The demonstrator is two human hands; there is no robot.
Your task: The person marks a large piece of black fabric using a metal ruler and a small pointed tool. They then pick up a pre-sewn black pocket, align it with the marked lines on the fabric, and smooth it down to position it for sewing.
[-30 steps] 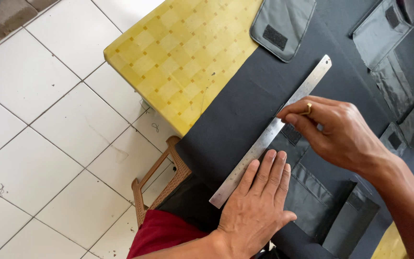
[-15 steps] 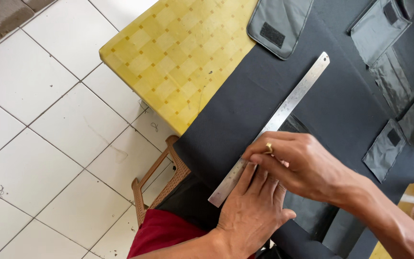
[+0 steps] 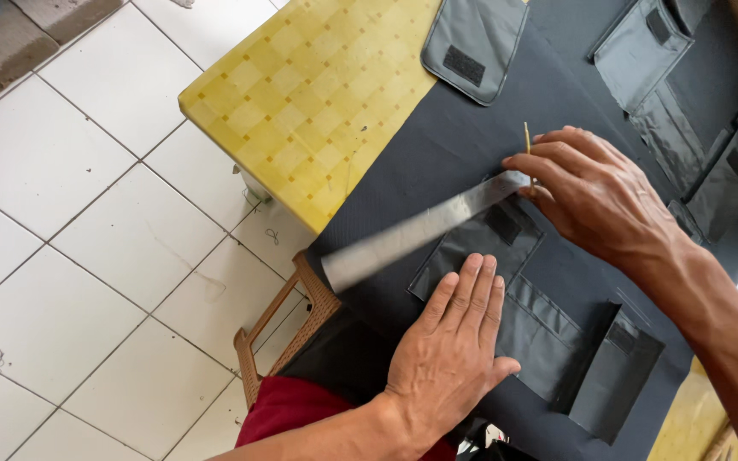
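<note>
Fingers [image 3: 527, 164] of the right hand [image 3: 600, 192] pinch the upper end of a metal ruler [image 3: 420, 230], blurred, lying slantwise across dark grey fabric [image 3: 437, 145], with a thin yellow stick [image 3: 528, 141] held alongside. Left hand [image 3: 450, 358] lies flat, fingers together and holding nothing, pressing a grey pocket panel [image 3: 506, 248] just below the ruler. Fabric covers part of the yellow chequered tabletop [image 3: 301, 94]; a loose grey pocket piece [image 3: 476, 43] lies at its upper edge.

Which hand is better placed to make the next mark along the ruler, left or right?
Probably the right hand: it pinches a thin yellow marking stick at the far end of the metal ruler. The left hand lies flat, palm down, on the grey pocket piece over the dark fabric.
</note>
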